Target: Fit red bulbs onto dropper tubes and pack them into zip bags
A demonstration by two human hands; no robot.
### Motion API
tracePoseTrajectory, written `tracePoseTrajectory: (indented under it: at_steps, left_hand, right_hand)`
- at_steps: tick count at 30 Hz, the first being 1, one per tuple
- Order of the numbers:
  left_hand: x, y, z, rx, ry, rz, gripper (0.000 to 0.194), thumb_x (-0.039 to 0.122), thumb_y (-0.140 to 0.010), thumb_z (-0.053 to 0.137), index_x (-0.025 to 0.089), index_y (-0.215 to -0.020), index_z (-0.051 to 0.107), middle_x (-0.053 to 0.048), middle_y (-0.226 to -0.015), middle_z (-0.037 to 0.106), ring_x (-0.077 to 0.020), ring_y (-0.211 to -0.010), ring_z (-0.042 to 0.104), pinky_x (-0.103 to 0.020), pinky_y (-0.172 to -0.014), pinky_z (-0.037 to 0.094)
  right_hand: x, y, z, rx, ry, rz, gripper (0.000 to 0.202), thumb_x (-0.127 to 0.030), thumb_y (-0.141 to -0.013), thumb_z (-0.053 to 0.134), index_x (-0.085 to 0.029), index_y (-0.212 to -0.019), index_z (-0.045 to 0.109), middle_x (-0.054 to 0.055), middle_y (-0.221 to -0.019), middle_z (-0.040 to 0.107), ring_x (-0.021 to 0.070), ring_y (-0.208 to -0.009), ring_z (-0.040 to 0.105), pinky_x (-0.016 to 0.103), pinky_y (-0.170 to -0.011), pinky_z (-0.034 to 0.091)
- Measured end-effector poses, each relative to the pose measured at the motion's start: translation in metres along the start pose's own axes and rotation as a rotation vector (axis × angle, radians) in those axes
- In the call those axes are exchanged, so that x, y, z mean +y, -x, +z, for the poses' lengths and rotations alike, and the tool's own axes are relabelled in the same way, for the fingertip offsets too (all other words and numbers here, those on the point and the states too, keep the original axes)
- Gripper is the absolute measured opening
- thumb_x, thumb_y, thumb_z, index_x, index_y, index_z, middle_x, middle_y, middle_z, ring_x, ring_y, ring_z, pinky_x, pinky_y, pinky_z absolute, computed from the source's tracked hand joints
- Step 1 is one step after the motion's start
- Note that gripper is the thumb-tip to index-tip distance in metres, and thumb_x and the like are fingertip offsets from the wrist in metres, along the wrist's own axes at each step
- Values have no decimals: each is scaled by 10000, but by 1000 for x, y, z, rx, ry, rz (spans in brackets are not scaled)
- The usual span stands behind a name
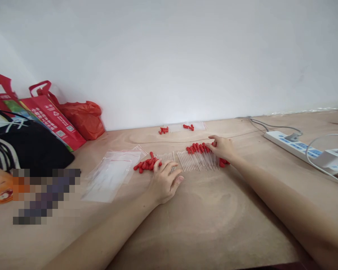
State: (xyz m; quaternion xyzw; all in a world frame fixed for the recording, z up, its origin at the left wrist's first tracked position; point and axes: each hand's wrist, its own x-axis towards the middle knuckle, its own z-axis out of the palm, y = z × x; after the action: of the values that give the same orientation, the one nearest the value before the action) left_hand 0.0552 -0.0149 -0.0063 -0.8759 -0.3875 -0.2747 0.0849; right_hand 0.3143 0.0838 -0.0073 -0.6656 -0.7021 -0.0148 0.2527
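Thin clear tubes (198,162) lie side by side in a row on the wooden table, several with red rubber bulbs (195,147) at their far ends, like droppers. At the right end of this row is my right hand (222,148), its thumb and fingers closed around a red bulb. My left hand (166,182) rests over a second group of clear tubes (166,156), palm down, fingers stretched and apart. Beside its fingertips sits a pile of loose red bulbs (148,164). More red bulbs (223,162) lie partly hidden under my right wrist.
Clear zip bags (109,176) lie flat to the left. Another bag (176,127) with tubes and red bulbs is near the wall. A white power strip (295,144) with cables stands right. Carrier bags (56,118), a red plastic bag (84,118) and a black bag (30,146) crowd the left.
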Motion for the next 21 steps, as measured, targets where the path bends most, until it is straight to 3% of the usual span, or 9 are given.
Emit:
tracePoseTrajectory:
  at_steps: [5, 9, 17, 21]
  left_hand:
    - [-1, 0, 0, -1, -22, -9, 228, 280, -833, 399, 209, -879, 610, -67, -1036, 572, -217, -1033, 466, -472, -938, 215]
    - [-1, 0, 0, -6, -22, -11, 231, 278, -835, 397, 209, -870, 615, -70, -1035, 572, -220, -1033, 463, -481, -933, 221]
    - [-2, -1, 2, 15, -47, -47, 200, 298, -818, 436, 216, -845, 616, -71, -1043, 568, -227, -1037, 456, -511, -939, 188]
    - [-3, -1, 4, 33, -62, -87, 171, 294, -784, 481, 223, -872, 609, -73, -1031, 568, -236, -1026, 459, -522, -940, 177]
  right_hand:
    - [-12, 19, -3, -31, -38, -141, 353, -428, -725, 510, -207, -998, 548, 17, -688, 636, 189, -691, 567, 286, -619, 302]
    - [-10, 28, -4, -33, -24, -151, 261, -338, -738, 491, -209, -956, 551, -4, -621, 616, 170, -647, 552, 272, -587, 278]
    - [15, 35, -19, 6, -64, -84, 202, -365, -743, 476, -201, -816, 568, 3, -633, 604, 157, -620, 550, 261, -585, 320]
    - [31, 41, -34, -143, -20, -116, 214, -426, -683, 540, -215, -687, 575, -3, -648, 605, 158, -611, 543, 267, -584, 335]
